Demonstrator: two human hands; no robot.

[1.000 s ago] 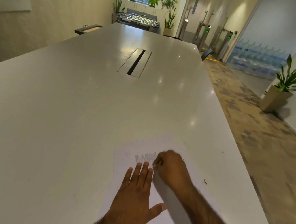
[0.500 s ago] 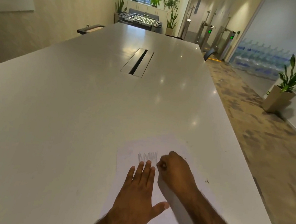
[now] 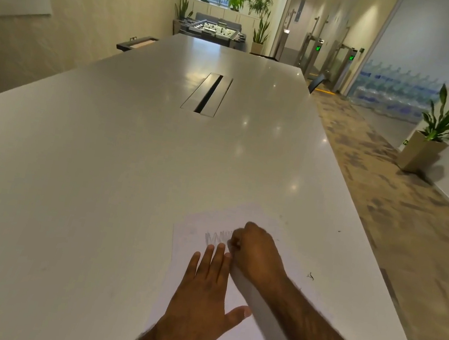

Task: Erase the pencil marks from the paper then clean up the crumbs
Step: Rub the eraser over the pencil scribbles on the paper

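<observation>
Pressing flat, your left hand [image 3: 205, 292] lies fingers straight, thumb out, on the white paper sheet [image 3: 190, 255] at 5 o'clock of the glossy white table [image 3: 99, 180]. Grey zigzag pencil marks [image 3: 217, 238] sit at 12 o'clock from its fingertips. Your right hand [image 3: 255, 254], at their 3 o'clock, is curled on the sheet; can't tell what it pinches. A dark crumb squiggle [image 3: 310, 275] lies at its 3 o'clock.

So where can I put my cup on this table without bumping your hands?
Lots of bare table left of the paper, and all the way up to the cable slot. Right of the paper, only a narrow strip. It's crowded on the paper: left hand pressing, right hand by the pencil marks.
</observation>
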